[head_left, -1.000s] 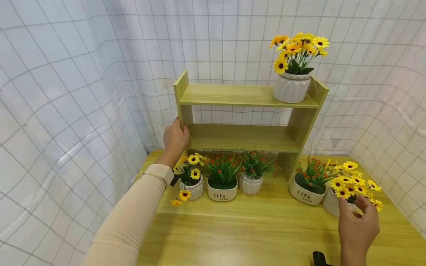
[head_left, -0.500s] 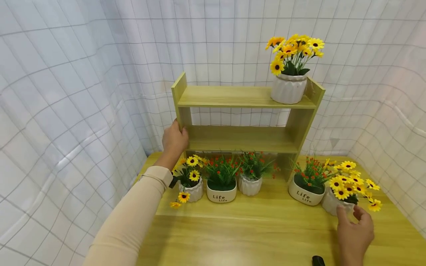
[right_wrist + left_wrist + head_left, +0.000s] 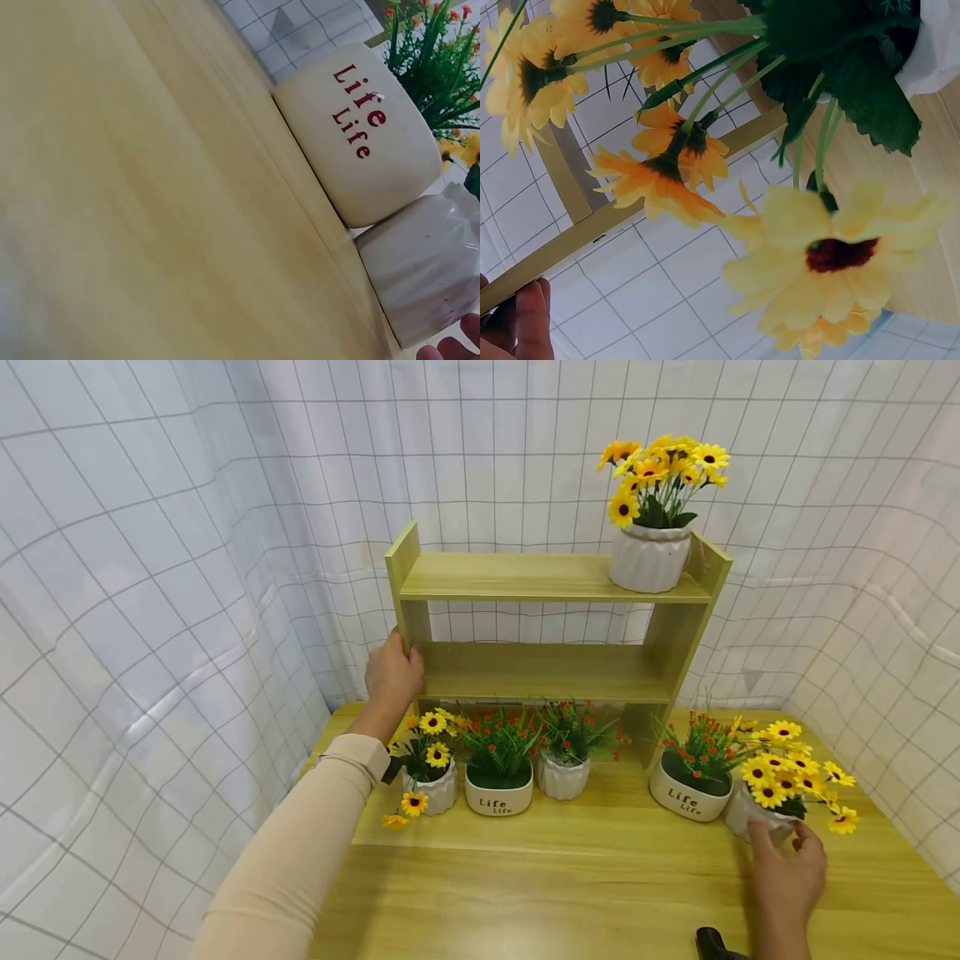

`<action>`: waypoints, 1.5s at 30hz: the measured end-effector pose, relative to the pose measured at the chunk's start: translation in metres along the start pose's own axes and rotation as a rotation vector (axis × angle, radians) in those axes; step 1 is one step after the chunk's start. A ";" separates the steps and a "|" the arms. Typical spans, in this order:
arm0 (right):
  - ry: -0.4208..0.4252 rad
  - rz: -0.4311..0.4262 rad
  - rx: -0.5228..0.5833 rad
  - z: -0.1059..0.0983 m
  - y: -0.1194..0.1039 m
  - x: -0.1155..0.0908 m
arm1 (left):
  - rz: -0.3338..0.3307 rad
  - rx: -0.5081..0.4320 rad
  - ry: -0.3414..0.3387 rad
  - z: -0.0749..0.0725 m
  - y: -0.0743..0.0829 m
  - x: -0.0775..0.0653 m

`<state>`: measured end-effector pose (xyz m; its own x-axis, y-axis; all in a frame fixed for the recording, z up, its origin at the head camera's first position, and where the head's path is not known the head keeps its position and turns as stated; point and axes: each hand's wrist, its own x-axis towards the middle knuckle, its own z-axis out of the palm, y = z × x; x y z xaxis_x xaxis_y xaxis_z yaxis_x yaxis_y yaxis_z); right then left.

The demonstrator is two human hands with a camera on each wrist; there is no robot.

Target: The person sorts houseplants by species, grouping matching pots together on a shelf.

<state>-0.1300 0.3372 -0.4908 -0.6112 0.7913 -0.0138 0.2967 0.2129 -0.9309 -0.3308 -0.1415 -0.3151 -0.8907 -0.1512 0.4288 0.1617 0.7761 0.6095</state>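
My left hand (image 3: 394,672) grips the left side panel of a light wooden shelf (image 3: 525,577), fingers behind it and thumb in front. In the left wrist view its fingers (image 3: 532,319) lie against the panel edge. On the right, my right hand (image 3: 787,868) is at the front of a fluted white pot (image 3: 746,814) of yellow flowers, thumb and fingers parted. In the right wrist view, fingertips show beside that pot (image 3: 420,262); whether they touch it is unclear. Left of it stands an oval "Life" planter (image 3: 690,793) with red flowers.
Another pot of yellow flowers (image 3: 651,560) stands on the shelf's top right. Before the shelf's left half are a yellow-flower pot (image 3: 435,789), a "Life" planter (image 3: 498,797) and a red-flower pot (image 3: 564,777). A black object (image 3: 711,943) lies at the front edge of view.
My right hand has moved down and left, from beside the yellow blooms to the front of the white pot. The left hand keeps its grip on the shelf.
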 end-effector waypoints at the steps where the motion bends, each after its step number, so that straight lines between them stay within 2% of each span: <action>1: -0.003 0.002 -0.001 0.001 0.000 0.000 | -0.002 0.001 -0.001 0.000 0.000 0.000; 10: 0.029 0.018 0.065 0.009 0.003 0.009 | 0.004 0.003 -0.001 0.001 0.000 0.000; 18: 0.067 0.067 0.238 0.020 0.004 0.016 | -0.004 -0.003 -0.004 0.001 0.001 0.000; 24: 0.104 0.070 0.304 0.028 0.001 0.019 | -0.007 -0.009 -0.005 0.001 0.000 0.000; 32: 0.199 0.029 0.301 0.036 0.001 0.022 | -0.002 0.003 0.007 0.002 0.001 0.001; 45: 0.227 -0.002 0.247 0.039 0.005 0.026 | -0.012 0.002 -0.004 0.001 0.001 0.001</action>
<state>-0.1733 0.3362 -0.5100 -0.4240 0.9046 0.0441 0.0921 0.0916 -0.9915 -0.3319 -0.1399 -0.3150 -0.8942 -0.1576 0.4190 0.1505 0.7756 0.6130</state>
